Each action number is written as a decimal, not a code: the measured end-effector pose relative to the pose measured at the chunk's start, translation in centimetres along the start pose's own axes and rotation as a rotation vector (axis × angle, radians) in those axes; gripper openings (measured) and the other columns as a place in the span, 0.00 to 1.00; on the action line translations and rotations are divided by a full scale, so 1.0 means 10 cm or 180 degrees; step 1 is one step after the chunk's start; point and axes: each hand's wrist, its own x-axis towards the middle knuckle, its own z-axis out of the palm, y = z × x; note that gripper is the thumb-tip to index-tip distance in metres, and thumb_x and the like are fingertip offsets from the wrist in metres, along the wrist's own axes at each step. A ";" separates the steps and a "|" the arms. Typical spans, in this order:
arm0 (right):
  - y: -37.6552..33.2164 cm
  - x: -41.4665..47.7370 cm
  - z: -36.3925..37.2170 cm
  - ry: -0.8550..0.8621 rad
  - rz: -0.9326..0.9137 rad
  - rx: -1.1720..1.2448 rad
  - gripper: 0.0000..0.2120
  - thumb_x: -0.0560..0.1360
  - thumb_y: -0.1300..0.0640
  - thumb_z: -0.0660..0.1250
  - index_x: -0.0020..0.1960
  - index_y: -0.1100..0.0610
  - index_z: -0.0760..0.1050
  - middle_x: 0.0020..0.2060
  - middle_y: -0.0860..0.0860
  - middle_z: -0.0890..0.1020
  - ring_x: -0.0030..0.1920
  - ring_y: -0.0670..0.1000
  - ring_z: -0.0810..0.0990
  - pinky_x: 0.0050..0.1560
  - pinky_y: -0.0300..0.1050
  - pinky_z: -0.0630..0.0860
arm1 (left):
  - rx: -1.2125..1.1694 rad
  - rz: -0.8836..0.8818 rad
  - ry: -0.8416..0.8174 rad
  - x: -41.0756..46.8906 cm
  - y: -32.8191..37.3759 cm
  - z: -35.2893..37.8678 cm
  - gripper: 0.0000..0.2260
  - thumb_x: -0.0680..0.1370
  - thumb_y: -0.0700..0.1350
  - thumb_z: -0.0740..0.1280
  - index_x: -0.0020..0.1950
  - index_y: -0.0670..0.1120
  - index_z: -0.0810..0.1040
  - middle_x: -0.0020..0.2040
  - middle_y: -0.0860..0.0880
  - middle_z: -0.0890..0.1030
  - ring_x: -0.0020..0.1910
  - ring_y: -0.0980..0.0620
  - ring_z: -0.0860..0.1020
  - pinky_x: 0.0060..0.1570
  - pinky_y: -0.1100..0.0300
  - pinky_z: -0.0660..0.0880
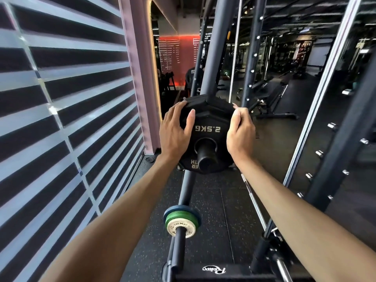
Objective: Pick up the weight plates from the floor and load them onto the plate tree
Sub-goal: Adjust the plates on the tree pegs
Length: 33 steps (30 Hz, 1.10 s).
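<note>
A black weight plate marked 2.5KG, upside down, sits on a black peg of the dark plate tree post. My left hand holds the plate's left edge, thumb across its face and fingers over the rim. My right hand grips the right edge, fingers curled round behind it. The peg's end sticks out through the plate's hole toward me. Lower down, another peg carries small green, blue and white plates.
A window with striped blinds runs along the left. A rack upright with chrome pins stands at the right, a bench beyond it. Black rubber floor lies below, with the rack's base at the bottom.
</note>
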 end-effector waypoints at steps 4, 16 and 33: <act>-0.30 0.05 -0.10 -0.0283 -0.0136 -0.0148 0.19 0.80 0.48 0.56 0.60 0.57 0.77 0.56 0.51 0.81 0.61 0.51 0.75 0.67 0.50 0.70 | -0.0063 -0.0135 -0.0057 0.01 -0.11 -0.22 0.17 0.82 0.59 0.57 0.66 0.53 0.73 0.62 0.55 0.77 0.60 0.57 0.76 0.60 0.57 0.75; -1.57 -1.14 1.67 -0.2865 -0.0582 -0.0113 0.12 0.83 0.53 0.57 0.52 0.58 0.76 0.41 0.54 0.83 0.40 0.55 0.81 0.38 0.43 0.71 | 0.0978 -0.1486 -0.0871 -0.29 -2.04 -1.54 0.07 0.80 0.45 0.63 0.50 0.45 0.79 0.45 0.45 0.84 0.42 0.44 0.81 0.44 0.52 0.79; -0.48 -3.85 4.45 -0.5753 0.1309 -0.1468 0.10 0.80 0.49 0.60 0.51 0.54 0.75 0.53 0.58 0.83 0.52 0.59 0.81 0.56 0.52 0.77 | 0.1266 -0.3161 -0.3917 -1.44 -5.38 -2.01 0.14 0.83 0.46 0.60 0.58 0.37 0.77 0.52 0.38 0.84 0.45 0.42 0.84 0.47 0.53 0.81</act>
